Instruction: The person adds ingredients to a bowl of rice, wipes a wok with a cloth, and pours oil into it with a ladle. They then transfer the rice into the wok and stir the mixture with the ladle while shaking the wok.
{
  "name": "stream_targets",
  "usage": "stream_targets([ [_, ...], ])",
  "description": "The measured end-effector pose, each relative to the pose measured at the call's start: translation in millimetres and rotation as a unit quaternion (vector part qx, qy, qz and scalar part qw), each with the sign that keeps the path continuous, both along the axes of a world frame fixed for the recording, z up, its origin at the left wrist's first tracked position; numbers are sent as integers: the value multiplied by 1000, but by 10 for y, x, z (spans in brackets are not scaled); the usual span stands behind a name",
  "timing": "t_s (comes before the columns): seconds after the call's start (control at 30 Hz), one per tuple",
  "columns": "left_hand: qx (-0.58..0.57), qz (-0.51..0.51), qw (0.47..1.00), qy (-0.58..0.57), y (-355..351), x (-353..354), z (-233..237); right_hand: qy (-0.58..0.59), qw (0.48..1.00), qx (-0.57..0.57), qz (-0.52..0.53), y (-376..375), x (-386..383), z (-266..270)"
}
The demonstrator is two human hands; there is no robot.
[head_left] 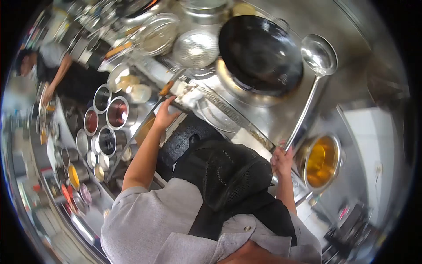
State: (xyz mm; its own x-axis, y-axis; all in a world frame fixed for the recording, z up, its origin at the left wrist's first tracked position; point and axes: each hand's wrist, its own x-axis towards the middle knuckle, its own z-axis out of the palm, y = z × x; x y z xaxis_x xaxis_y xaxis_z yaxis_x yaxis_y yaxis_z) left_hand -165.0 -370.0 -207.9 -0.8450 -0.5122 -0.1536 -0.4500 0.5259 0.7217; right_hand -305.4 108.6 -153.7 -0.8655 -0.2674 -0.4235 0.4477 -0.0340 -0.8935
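Observation:
My right hand (282, 159) is wrapped round the end of a long metal ladle (304, 110). The ladle's shiny bowl is up at the right of the wok (261, 55), a dark pan on the stove ring (228, 83). On the other side my left hand (165, 114) reaches forward with thumb and fingers apart, nothing in it. Its fingertips are just below the wooden handle (166, 89) of a round perforated strainer (196, 48). Beside that hand, a crumpled white cloth (192, 96) lies along the stove's edge.
A pot of amber liquid (322, 161) stands to the right of my right hand. On the left counter are several metal containers, one with red contents (117, 112). A wire strainer (158, 34) lies farther back. Another person (61, 70) works at the far left.

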Motion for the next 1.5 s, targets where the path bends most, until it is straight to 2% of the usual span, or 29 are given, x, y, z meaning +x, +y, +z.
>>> stream_targets([
  [0.1, -12, 64, 996, -68, -110, 992, -328, -73, 990, -76, 89, -441, -369, 84],
  [0.13, -16, 97, 991, -96, -6, 1294, -135, -89, 989, -43, 108, -634, -459, 203],
  [0.17, -20, 155, 983, -99, 27, 1695, -192, -79, 986, -28, 143, -751, -537, 163],
  [0.23, -30, 274, 956, -101, 110, 2573, -312, -86, 964, -88, 238, -943, -611, -25],
  [0.3, -25, 441, 889, -117, 247, 3390, -338, -72, 939, -99, 323, -1268, -481, 151],
  [0.33, -64, 508, 852, -109, 303, 3860, -543, -73, 922, -100, 366, -1440, -445, 180],
  [0.4, -106, 618, 778, -52, 532, 4628, -705, -29, 881, -71, 467, -1788, -352, 251],
  [0.5, -123, 750, 650, 4, 937, 5070, -193, 18, 818, -23, 575, -2403, -100, 332],
  [0.53, -123, 781, 612, 35, 1055, 5189, -93, 44, 790, 12, 611, -2613, 12, 337],
  [0.6, -57, 829, 525, 184, 1202, 5553, -110, 50, 754, -2, 655, -3018, 297, 392],
  [0.67, -34, 853, 477, 209, 1343, 5861, -124, 67, 638, 3, 768, -3425, 731, 595],
  [0.7, 10, 866, 431, 253, 1366, 6097, -213, 88, 600, 9, 795, -3596, 1011, 685],
  [0.73, 52, 873, 384, 295, 1398, 6269, -216, 90, 590, 10, 802, -3754, 1305, 753],
  [0.77, 76, 865, 361, 340, 1404, 6401, -240, 56, 561, 17, 826, -3896, 1618, 819],
  [0.8, 77, 868, 352, 342, 1376, 6504, -239, 22, 531, 27, 847, -4032, 1927, 853],
  [0.83, 103, 856, 338, 377, 1342, 6598, -250, -4, 522, 18, 853, -4147, 2211, 804],
  [0.93, 146, 829, 308, 442, 1308, 6837, -324, -13, 483, 57, 874, -4441, 3077, 790],
  [0.97, 163, 819, 311, 454, 1318, 6921, -370, -10, 477, 63, 876, -4532, 3343, 810],
  [1.03, 173, 810, 324, 457, 1366, 7018, -273, 6, 425, 92, 901, -4684, 3852, 871],
  [1.2, 176, 815, 326, 446, 1455, 7520, -268, 42, 368, 111, 922, -4936, 4720, 926],
  [1.27, 164, 841, 295, 423, 1428, 7692, -232, 138, 346, 119, 920, -4968, 4988, 965],
  [1.33, 169, 840, 303, 417, 1435, 7722, -165, 161, 331, 100, 924, -5066, 5133, 845],
  [1.4, 222, 801, 333, 445, 1471, 7693, -160, 243, 296, 77, 921, -5103, 5276, 830],
  [1.43, 224, 800, 335, 445, 1484, 7652, -177, 243, 298, 79, 920, -5098, 5337, 868],
  [1.5, 211, 794, 342, 457, 1457, 7580, -232, 362, 245, 91, 895, -5062, 5457, 998],
])
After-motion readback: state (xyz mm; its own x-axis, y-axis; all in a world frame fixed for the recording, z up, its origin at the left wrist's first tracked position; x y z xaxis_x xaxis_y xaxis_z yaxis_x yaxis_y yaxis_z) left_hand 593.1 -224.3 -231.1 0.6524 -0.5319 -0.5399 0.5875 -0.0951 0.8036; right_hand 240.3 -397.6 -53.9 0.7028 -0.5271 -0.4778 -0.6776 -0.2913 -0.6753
